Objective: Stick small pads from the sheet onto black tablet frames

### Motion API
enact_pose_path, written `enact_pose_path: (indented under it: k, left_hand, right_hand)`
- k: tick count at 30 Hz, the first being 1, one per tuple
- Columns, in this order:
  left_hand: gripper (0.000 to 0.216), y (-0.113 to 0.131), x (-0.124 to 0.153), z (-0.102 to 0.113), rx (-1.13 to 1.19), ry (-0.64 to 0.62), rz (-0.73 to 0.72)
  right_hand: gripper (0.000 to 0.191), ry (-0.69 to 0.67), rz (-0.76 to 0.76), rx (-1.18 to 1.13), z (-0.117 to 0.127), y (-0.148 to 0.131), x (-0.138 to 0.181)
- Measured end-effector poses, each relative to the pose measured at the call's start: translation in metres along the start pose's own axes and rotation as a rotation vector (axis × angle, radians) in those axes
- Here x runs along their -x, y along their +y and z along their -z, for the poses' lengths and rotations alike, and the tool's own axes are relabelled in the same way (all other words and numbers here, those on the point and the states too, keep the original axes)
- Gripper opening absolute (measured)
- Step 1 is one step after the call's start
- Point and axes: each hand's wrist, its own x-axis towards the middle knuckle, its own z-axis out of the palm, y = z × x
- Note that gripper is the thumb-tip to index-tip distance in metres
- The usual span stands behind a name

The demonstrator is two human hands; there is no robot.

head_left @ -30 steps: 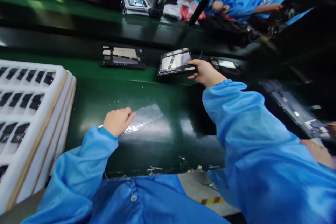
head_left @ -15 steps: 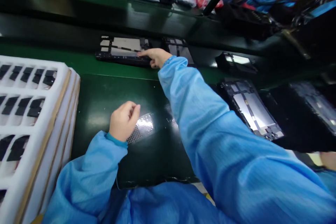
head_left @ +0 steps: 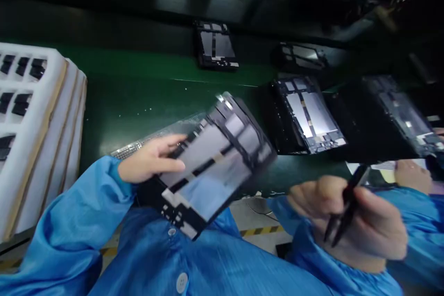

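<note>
We hold the tablet frame (head_left: 211,162) in our left hand (head_left: 152,159), fingers laid over its near-left edge and closed on it, so the frame sits tilted above the table (head_left: 145,97) edge, just over our lap. Our right hand (head_left: 350,222), to the right of the frame and apart from it, is closed around black tweezers (head_left: 345,210), tips pointing down and toward us; whether the tips are pinched together we cannot tell, as the picture is blurred there. To do this step well, we judge that the frame wants to come down flat or be braced against the table before the tweezers go in, since a one-handed hold at one edge lets it rock. We would keep our left fingers on the rim and off the pale inner panel and the dark strips across it. Under the frame lies a shiny foil sheet (head_left: 149,141), partly covered by our left hand. Left of the frame stands a stack of white foam trays (head_left: 45,115) with small dark parts in their pockets. Right of the frame lies another open tablet (head_left: 310,115), and beyond the frame, further up the table, a third one (head_left: 217,46). At the far right another person's hand (head_left: 414,175) rests near a further unit.
</note>
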Motion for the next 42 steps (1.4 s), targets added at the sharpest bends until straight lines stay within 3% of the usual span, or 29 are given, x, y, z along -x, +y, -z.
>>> enact_pose_path:
  k: [2,4,7,10,12,15,18,27,34,42]
  left_hand:
    - [0.046,-0.003,0.001,-0.019,-0.127,-0.198,0.026]
    - [0.046,-0.008,-0.001,-0.029,-0.296,-0.276,0.017]
    - [0.048,-0.009,-0.005,-0.022,-0.612,-0.136,-0.041]
    - [0.046,-0.006,-0.009,0.002,-0.87,0.057,-0.08]
    - [0.039,-0.008,-0.015,0.02,-0.964,0.074,-0.072]
    - [0.027,-0.018,-0.024,0.038,-1.03,0.025,-0.046]
    - [0.025,-0.028,-0.028,0.044,-1.044,-0.01,-0.028]
    - [0.03,-0.028,-0.027,0.044,-1.127,-0.043,-0.025]
    - [0.031,-0.038,-0.029,0.045,-1.026,0.029,-0.121]
    - [0.026,-0.039,-0.028,0.046,-0.998,0.04,-0.127]
  right_hand:
    - [0.034,0.154,0.076,0.1,0.009,0.0,-0.001]
    - [0.026,0.191,0.068,0.273,0.005,0.005,-0.012]
    - [0.015,-0.001,0.016,0.41,-0.012,0.019,-0.05]
    - [0.018,-0.149,0.108,0.456,-0.021,0.041,-0.109]
    - [0.019,-0.215,0.117,0.494,-0.019,0.059,-0.146]
    - [0.022,-0.342,0.005,0.493,-0.014,0.079,-0.177]
    - [0.02,-0.361,-0.034,0.491,-0.013,0.084,-0.178]
    - [0.015,-0.106,0.018,0.559,-0.027,0.089,-0.155]
    - [0.018,-0.155,-0.037,0.483,-0.028,0.088,-0.152]
    - [0.024,-0.124,-0.024,0.527,-0.03,0.091,-0.151]
